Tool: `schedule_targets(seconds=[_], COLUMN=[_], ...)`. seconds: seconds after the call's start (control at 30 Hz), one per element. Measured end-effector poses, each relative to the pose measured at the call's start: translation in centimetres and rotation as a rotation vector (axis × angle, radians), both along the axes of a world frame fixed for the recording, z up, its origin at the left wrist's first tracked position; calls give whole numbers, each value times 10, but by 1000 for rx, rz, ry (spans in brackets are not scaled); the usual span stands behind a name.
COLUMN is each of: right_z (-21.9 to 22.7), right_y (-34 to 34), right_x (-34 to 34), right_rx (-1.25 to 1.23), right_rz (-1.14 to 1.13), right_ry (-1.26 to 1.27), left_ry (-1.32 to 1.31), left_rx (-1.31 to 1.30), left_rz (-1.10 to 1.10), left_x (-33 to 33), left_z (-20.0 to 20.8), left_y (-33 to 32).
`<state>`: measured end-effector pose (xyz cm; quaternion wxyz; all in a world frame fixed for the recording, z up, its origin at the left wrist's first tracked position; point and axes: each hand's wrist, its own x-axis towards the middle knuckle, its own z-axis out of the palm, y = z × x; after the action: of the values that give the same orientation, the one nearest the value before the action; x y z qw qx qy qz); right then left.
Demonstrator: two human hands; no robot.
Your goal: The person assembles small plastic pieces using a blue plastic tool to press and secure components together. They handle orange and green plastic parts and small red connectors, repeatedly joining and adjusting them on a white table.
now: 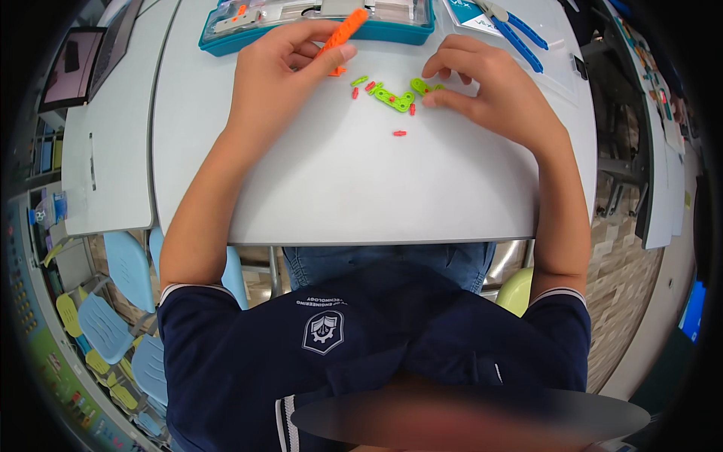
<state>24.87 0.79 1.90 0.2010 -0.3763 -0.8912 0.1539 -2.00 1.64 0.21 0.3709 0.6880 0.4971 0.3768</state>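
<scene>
My left hand is closed round a long orange plastic building beam, its upper end sticking out past the thumb. A small orange piece shows just below that thumb. My right hand hovers low over the table, thumb and fingers curved and apart. Between and under its fingertips lies a green connector piece, partly hidden. Left of it sits a green angled beam with a red pin on it. Several red pins and a small green pin lie scattered around.
Along the far edge stands a teal parts tray with compartments. Blue-handled pliers lie at the far right on a printed sheet and clear plastic. The white table ends close to my body. A laptop stands at left.
</scene>
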Motion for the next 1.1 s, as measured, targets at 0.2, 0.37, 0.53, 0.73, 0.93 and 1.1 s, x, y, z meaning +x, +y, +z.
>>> schedule_targets(seconds=[0.2, 0.37, 0.53, 0.73, 0.93, 1.1], right_z=[-4, -3, -2, -2, -6, -7], right_y=[2, 0, 2, 3, -9, -11], right_x=[-8, -8, -6, -11, -27, -33], right_rx=[-39, -20, -18, -286, -551, -460], right_rz=[-85, -97, -120, -87, -71, -76], right_ry=[-94, -65, 13, 347, 550, 587], left_ry=[476, 619, 606, 263, -32, -163], left_rx=[609, 697, 733, 540, 169, 20], left_rz=[-63, -105, -105, -154, -252, -192], left_x=[-2, -2, -1, 6, 12, 14], left_z=[-4, -7, -7, 0, 5, 5], left_y=[4, 4, 5, -2, -11, -19])
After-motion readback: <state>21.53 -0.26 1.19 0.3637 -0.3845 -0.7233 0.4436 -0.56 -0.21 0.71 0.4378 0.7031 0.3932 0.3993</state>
